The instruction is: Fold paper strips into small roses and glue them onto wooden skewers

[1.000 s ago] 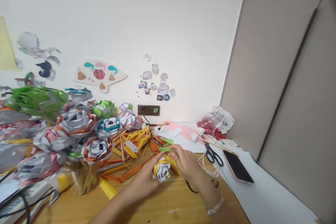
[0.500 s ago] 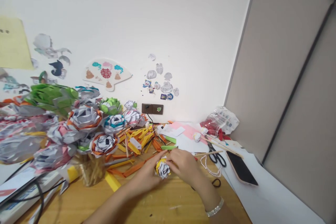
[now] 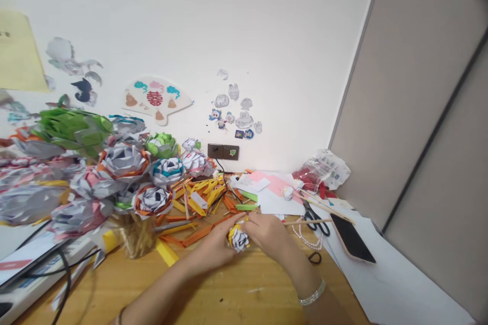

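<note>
A small paper flower [image 3: 240,239], white with dark print and yellow outer petals, sits between my hands just above the wooden table. Around its left side and back curl the fingers of my left hand [image 3: 217,244], holding it. My right hand [image 3: 265,233] is closed at the flower's right edge, its fingers pinching the outer petals; the fingertips are partly hidden. A thin wooden stick [image 3: 305,222] reaches out to the right from behind my right hand; I cannot tell whether it joins the flower.
Many finished paper flowers [image 3: 124,162] crowd the left. Orange and yellow paper strips [image 3: 206,193] lie behind my hands. To the right are scissors [image 3: 315,219], a bead string [image 3: 301,233], a phone [image 3: 353,238] and white paper sheets [image 3: 400,279]. A black cable [image 3: 66,284] runs at lower left.
The view has tilted down slightly, so the wall and table items sit a little differently. Both hands remain on the paper flower, my right fingers having shifted slightly at its edge.
</note>
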### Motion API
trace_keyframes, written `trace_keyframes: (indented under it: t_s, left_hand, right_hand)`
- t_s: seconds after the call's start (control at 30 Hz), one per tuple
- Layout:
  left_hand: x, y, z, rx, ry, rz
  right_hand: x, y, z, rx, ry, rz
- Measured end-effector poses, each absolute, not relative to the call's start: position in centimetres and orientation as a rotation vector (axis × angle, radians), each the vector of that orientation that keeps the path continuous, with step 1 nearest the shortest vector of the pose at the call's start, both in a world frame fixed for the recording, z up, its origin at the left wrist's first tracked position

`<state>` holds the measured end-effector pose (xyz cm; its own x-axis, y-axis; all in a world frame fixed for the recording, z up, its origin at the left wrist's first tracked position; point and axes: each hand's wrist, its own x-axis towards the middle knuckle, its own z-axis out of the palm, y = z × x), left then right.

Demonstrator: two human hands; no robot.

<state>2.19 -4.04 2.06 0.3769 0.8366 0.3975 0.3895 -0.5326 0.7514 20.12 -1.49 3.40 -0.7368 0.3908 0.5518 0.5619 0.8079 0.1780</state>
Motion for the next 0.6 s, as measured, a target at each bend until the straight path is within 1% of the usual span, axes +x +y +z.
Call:
trace_keyframes:
  t_s: [0.23,0.47,0.6]
  left_hand:
    - [2.32,-4.36,2.44,2.117,1.001,1.044]
    - [2.59,-4.51,2.53,2.105,0.953,1.061]
    - [2.78,-4.28,2.26,1.982,0.996,1.159]
  right_hand:
    - [20.30,-1.92,3.75,-0.781,-2.480,-0.296]
    - [19.86,-2.33,3.79,-0.932,-2.478,-0.308]
    - [19.94,-2.36,4.21,-0.982,-2.192,-0.104]
